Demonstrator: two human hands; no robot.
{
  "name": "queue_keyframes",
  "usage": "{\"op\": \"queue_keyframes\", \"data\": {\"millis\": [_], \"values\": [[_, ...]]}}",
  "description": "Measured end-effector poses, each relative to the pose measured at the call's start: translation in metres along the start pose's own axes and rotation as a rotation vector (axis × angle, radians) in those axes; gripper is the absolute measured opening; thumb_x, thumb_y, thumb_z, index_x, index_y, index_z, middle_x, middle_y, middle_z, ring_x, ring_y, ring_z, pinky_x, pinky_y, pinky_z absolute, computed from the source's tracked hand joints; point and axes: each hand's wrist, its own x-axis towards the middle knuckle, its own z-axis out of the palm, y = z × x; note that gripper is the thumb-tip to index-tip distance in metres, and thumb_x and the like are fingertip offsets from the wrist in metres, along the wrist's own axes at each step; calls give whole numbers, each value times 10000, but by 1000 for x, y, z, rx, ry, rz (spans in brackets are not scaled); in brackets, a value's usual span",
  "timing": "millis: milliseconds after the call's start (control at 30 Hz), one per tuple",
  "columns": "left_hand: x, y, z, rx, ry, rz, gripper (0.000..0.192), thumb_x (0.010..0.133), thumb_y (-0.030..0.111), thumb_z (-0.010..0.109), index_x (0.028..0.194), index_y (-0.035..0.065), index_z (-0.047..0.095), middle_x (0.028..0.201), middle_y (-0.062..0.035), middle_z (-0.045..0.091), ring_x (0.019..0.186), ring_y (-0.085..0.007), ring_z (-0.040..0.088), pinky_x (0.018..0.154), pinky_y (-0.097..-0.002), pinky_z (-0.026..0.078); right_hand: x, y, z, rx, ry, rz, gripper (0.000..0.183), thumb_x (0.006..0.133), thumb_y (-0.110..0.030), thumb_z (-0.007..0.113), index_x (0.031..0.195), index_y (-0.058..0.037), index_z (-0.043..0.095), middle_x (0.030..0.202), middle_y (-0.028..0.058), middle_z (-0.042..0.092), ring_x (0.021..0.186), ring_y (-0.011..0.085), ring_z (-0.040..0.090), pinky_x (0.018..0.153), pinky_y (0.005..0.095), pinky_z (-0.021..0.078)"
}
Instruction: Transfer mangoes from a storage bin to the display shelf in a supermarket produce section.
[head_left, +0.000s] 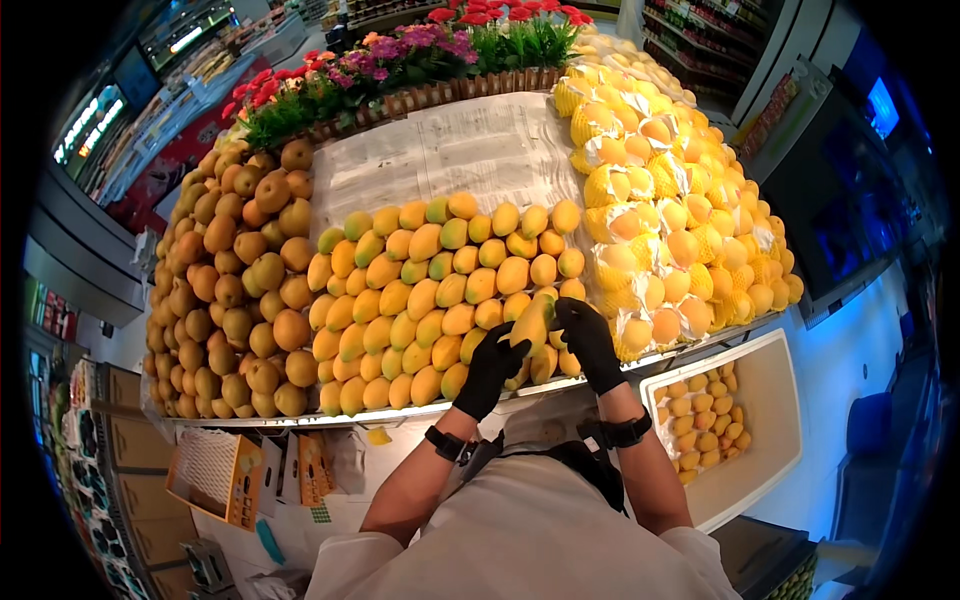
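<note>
A yellow-green mango (532, 327) is held up between both my black-gloved hands, over the front right of the mango rows. My left hand (491, 369) grips its lower left side with thumb and fingers. At its upper right end, the fingers of my right hand (590, 342) touch the fruit; whether they grip it is hard to make out. Beneath and around my hands, mangoes (421, 298) lie in slanting rows on the display stand, most of them yellow, some with green patches. My hands cover part of the front right rows.
Brown round pears (236, 251) are heaped on the left. Yellow fruit in foam nets (652, 187) is piled on the right. Newspaper (442, 150) lines the stand behind the mangoes, before a small wooden fence (457, 90) with flowers. A white foam box (772, 450) with fruit and an orange carton (217, 476) stand below.
</note>
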Motion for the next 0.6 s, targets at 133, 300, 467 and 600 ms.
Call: {"op": "queue_keyframes", "data": {"millis": [133, 300, 467, 600], "values": [[3, -4, -28, -765, -333, -288, 349, 991, 279, 523, 1235, 30, 518, 973, -53, 621, 724, -109, 499, 637, -256, 433, -2, -16, -12, 220, -179, 92, 379, 977, -309, 546, 1238, -35, 563, 926, 56, 691, 675, 63, 559, 574, 197, 442], [4, -13, -45, -642, -443, -202, 362, 986, 289, 518, 1251, 43, 515, 1129, -81, 621, 864, -133, 559, 751, -294, 484, -10, -28, -1, 47, -321, 98, 395, 954, -268, 584, 1263, -24, 554, 954, 31, 674, 708, 57, 568, 614, 195, 450], [-11, 4, -50, -470, -360, -163, 437, 943, 270, 588, 1301, 37, 496, 1187, -73, 595, 1004, -159, 595, 854, -313, 508, -17, -34, 23, -301, -378, 167, 347, 899, -336, 666, 1086, -50, 601, 823, -18, 612, 715, 57, 568, 604, 215, 443], [-22, 20, -61, -449, -376, -152, 462, 924, 267, 621, 1301, 25, 503, 1141, -41, 590, 948, -118, 581, 813, -266, 499, -27, -40, 36, -177, -393, 112, 381, 892, -343, 677, 1089, -23, 612, 829, 12, 609, 745, 84, 585, 635, 224, 474]]}}
